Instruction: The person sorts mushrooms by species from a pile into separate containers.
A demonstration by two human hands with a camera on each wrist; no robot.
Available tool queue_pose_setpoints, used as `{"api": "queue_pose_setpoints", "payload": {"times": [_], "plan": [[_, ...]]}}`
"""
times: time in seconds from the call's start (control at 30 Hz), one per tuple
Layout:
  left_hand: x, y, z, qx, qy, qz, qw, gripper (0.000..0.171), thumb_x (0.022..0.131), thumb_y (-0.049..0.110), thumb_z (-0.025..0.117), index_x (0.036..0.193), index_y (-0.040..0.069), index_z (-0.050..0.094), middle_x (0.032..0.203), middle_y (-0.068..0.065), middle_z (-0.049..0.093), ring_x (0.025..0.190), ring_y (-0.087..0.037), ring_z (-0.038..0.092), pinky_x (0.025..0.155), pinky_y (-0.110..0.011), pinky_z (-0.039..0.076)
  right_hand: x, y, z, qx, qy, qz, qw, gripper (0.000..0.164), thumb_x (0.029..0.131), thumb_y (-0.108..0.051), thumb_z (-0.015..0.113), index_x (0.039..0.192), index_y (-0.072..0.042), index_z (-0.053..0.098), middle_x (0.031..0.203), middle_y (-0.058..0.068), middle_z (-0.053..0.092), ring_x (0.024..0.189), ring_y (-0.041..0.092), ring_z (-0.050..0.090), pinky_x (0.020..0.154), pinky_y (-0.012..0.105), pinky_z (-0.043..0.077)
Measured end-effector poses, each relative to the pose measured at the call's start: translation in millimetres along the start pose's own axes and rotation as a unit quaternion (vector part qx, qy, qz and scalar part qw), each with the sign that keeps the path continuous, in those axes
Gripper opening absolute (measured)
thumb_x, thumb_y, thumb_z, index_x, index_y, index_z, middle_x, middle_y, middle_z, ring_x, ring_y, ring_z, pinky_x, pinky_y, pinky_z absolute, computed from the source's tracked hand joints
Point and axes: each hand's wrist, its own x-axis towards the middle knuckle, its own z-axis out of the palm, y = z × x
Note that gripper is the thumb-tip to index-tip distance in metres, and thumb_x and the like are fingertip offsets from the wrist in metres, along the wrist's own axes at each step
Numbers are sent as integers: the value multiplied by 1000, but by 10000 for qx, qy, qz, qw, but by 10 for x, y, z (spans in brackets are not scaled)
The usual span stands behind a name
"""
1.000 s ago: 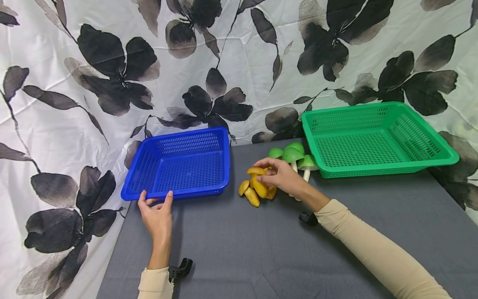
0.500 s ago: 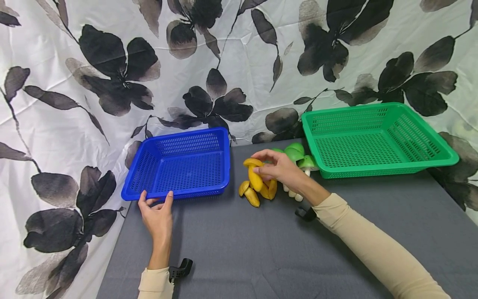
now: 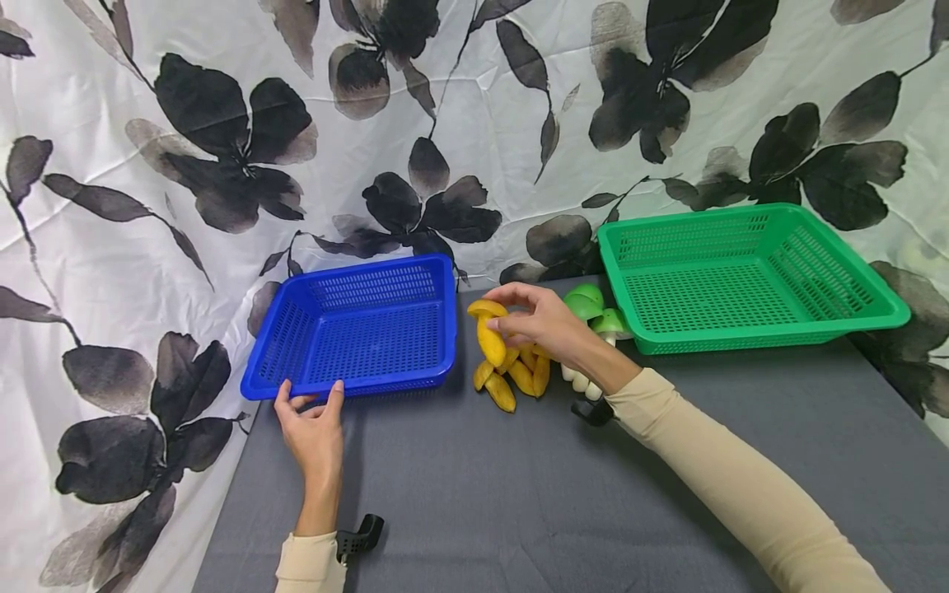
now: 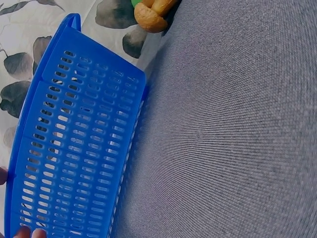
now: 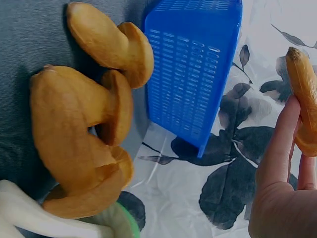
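Observation:
My right hand point(image 3: 544, 321) pinches a yellow mushroom point(image 3: 489, 333) by its stem, raised over a small pile of yellow mushrooms point(image 3: 522, 377). In the right wrist view the held mushroom point(image 5: 303, 89) is at the right edge, partly cut off. At the near rim of the blue basket point(image 3: 348, 385) is my left hand point(image 3: 313, 432), thumb and fingers on the rim. The basket has nothing in it. Green-capped mushrooms point(image 3: 610, 321) with white stems lie behind my right hand, partly hidden by it.
A green basket point(image 3: 741, 339) stands at the back right, close to the green-capped mushrooms. Grey cloth point(image 3: 474, 502) covers the table. A white curtain with dark flowers point(image 3: 474, 123) hangs directly behind the baskets.
My right hand has lifted the yellow mushroom off the pile and carried it up and to the left. The left hand stays at the blue basket's rim.

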Motion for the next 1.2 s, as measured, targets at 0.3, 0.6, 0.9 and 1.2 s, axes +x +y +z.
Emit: {"api": "queue_pose_setpoints", "payload": {"times": [0.3, 0.6, 0.9, 1.2], "plan": [[-4, -7, 13, -37, 49, -5, 10000, 87, 85, 42, 82, 155, 19, 35, 118, -8, 60, 77, -15, 61, 64, -18, 45, 153, -77, 88, -20, -10, -46, 10000, 44, 89, -23, 81, 128, -15, 64, 127, 9, 64, 104, 30, 69, 84, 46, 60], [5, -8, 22, -77, 57, -23, 10000, 87, 85, 42, 82, 155, 19, 35, 117, -6, 59, 76, -14, 61, 63, -17, 45, 333, -153, 191, -6, -71, -40, 10000, 47, 89, -25, 81, 131, -16, 64, 129, 5, 66, 110, 27, 68, 84, 43, 61], [4, -16, 14, -97, 70, 13, 9999, 87, 85, 41, 82, 155, 19, 35, 117, -6, 59, 78, -16, 61, 63, -17, 45, 513, -185, 285, 80, -226, -87, 9997, 45, 89, -29, 81, 129, -17, 65, 130, 7, 62, 109, 26, 69, 85, 44, 60], [-8, -39, 14, -114, 62, 27, 9999, 87, 86, 41, 82, 155, 18, 35, 116, -6, 59, 75, -13, 60, 62, -17, 45, 652, -162, 355, 52, -352, -202, 9992, 42, 90, -27, 80, 128, -17, 65, 128, 8, 61, 109, 26, 67, 86, 44, 60]]}}
